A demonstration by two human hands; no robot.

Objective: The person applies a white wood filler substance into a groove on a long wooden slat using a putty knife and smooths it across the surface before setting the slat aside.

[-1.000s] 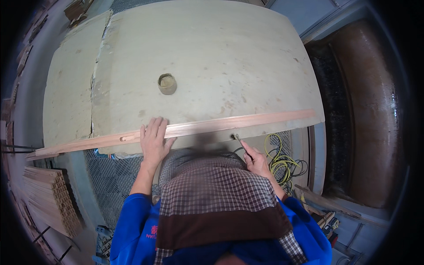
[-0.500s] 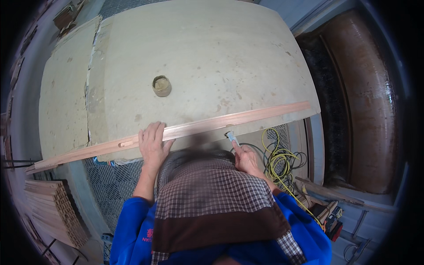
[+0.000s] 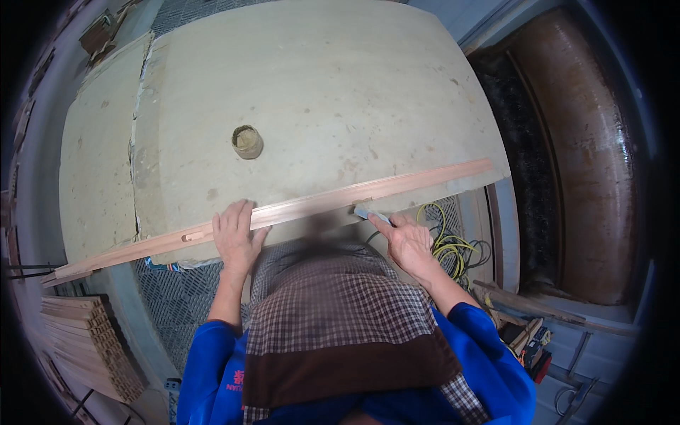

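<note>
A long reddish wooden strip [image 3: 418, 176] lies slantwise along the near edge of the worktable [image 3: 340, 85], with a short slot cut near its left part. My left hand [image 3: 236, 234] grips the strip left of its middle, fingers over the top and thumb on the near side. In my right hand [image 3: 411, 244] is a small putty knife [image 3: 363, 212], index finger stretched along it. Its pale blade meets the near side of the strip, right of the middle. A round, open tub [image 3: 247, 142] with tan contents stands on the table beyond the strip.
Yellow-green hose [image 3: 453, 251] lies coiled below the table's right edge. Stacked wooden strips [image 3: 88, 343] sit at lower left. A large brown curved surface [image 3: 577, 156] rises on the right. Tools [image 3: 535, 347] lie at lower right, and patterned matting [image 3: 177, 297] covers the floor.
My right hand has moved up and forward, bringing the putty knife's blade to the strip. My left hand keeps its hold. The whole view has shifted slightly.
</note>
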